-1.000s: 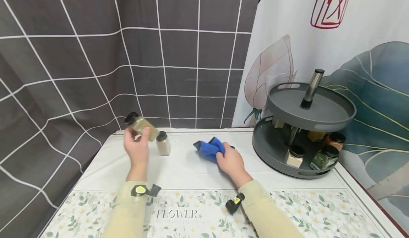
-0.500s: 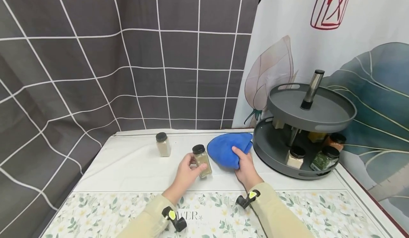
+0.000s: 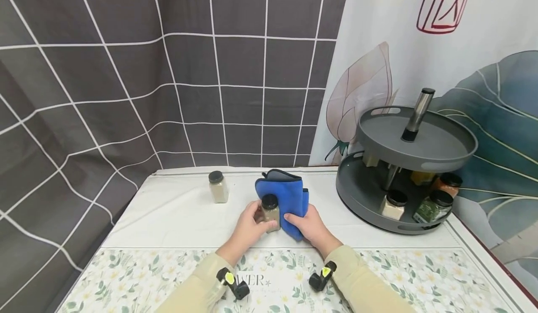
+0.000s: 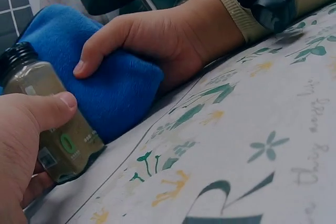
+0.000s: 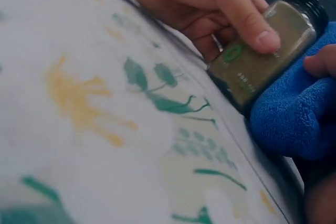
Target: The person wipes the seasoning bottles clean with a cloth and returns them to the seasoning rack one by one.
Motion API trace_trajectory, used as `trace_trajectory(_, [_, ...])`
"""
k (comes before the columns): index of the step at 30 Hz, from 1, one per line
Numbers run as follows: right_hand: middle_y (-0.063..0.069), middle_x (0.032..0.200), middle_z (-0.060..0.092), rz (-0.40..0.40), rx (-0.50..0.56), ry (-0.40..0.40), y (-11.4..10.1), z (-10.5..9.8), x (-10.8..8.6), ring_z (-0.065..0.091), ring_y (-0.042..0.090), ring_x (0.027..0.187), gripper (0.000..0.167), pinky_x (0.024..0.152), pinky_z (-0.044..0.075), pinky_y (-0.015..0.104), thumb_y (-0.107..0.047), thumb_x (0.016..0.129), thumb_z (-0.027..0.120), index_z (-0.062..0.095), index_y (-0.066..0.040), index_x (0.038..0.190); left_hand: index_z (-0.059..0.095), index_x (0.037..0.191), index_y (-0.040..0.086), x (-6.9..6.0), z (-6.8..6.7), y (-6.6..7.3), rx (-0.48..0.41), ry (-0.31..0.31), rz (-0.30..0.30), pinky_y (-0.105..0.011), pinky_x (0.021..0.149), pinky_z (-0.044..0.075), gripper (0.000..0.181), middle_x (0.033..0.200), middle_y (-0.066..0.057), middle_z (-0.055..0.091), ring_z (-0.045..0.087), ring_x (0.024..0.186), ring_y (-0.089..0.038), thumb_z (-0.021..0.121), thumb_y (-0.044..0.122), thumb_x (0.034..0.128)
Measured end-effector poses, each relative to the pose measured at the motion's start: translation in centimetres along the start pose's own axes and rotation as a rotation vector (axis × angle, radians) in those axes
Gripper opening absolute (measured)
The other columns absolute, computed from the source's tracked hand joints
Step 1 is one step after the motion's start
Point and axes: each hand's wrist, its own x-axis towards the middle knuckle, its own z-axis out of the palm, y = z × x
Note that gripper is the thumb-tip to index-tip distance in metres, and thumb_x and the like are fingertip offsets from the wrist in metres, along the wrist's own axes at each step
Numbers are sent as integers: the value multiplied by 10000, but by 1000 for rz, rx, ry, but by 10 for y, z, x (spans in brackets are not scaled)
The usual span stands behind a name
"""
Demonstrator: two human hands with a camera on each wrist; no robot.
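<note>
A glass spice jar [image 3: 272,217] with a black lid and brownish powder inside is gripped by my left hand [image 3: 248,226], thumb across its front. In the left wrist view the jar [image 4: 65,140] leans slightly, its base close to the tablecloth. My right hand [image 3: 313,226] holds a folded blue cloth [image 3: 286,196], thumb on the near side. Against the jar's right side lies the cloth, as the right wrist view shows with the towelling [image 5: 289,114] beside the glass. The right hand's other fingers are mostly hidden behind the cloth.
Another black-lidded jar [image 3: 219,189] of pale powder stands behind and left of my hands. On the right is a grey two-tier turntable rack [image 3: 416,138]; several jars, one a green herb jar [image 3: 433,208], stand on its lower tier. A dark grid curtain [image 3: 239,103] hangs behind.
My left hand has brought the jar from the back left to the middle, turning it upright. The blue cloth was spread out, then folded in against the jar by my right hand.
</note>
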Motion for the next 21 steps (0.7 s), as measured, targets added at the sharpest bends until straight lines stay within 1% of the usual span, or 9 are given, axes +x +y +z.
trace_trajectory(3, [179,1265,655,20,33,61,-1,0,1,615,342,1186,544,1072,443,545,-111,861,740,556,7,1359,615,1298,55,1,-1,0,44,7,5,-338,1009,520,555,1181,-70,589,617,1098,-233,854,188,815])
trace_trajectory(5, [187,1288,644,29,61,87,-2,0,2,603,351,1210,546,1086,434,537,-123,876,742,547,3,1371,619,1303,70,2,-2,-1,69,5,0,-341,1013,518,559,1184,-58,592,618,1107,-229,855,212,816])
trace_trajectory(8, [183,1298,642,32,51,99,-3,2,4,600,340,1219,529,1097,426,527,-140,897,732,546,5,1371,607,1317,84,4,-3,-2,116,-4,9,-349,1007,523,571,1196,-47,588,619,1104,-221,846,261,830])
trace_trajectory(11, [183,1242,662,42,50,106,-4,2,6,626,320,1155,497,1071,450,516,-92,857,723,575,18,1318,601,1314,86,5,-4,-5,153,-5,27,-353,994,531,566,1192,-43,586,624,1095,-216,838,281,839])
trace_trajectory(14, [187,1217,663,58,114,133,-4,3,5,633,303,1114,514,1048,466,500,-57,810,716,570,23,1297,610,1299,78,5,-4,-7,154,-2,38,-345,982,537,550,1181,-49,589,632,1090,-218,842,265,836])
trace_trajectory(16, [197,1249,648,64,155,143,-5,4,4,621,316,1144,533,1063,455,501,-66,825,717,548,21,1323,615,1298,76,5,-4,-8,148,0,35,-333,978,539,550,1186,-48,591,634,1083,-215,845,259,832])
trace_trajectory(17, [193,1273,639,68,159,139,-5,4,4,612,319,1172,541,1077,445,502,-80,842,717,537,13,1343,618,1298,77,4,-3,-8,145,0,33,-330,976,540,552,1185,-48,591,633,1078,-213,848,258,830])
trace_trajectory(19, [196,1300,631,61,123,120,-3,4,4,598,335,1209,540,1093,430,522,-108,874,716,527,16,1365,613,1307,75,3,-3,-8,145,-3,34,-334,975,540,563,1187,-56,589,630,1071,-216,845,269,833])
trace_trajectory(21, [185,1290,641,65,80,109,-2,3,4,601,336,1211,529,1093,428,531,-113,876,716,541,10,1359,608,1316,80,2,-2,-7,147,-3,27,-337,978,539,571,1191,-55,587,626,1072,-215,842,282,836])
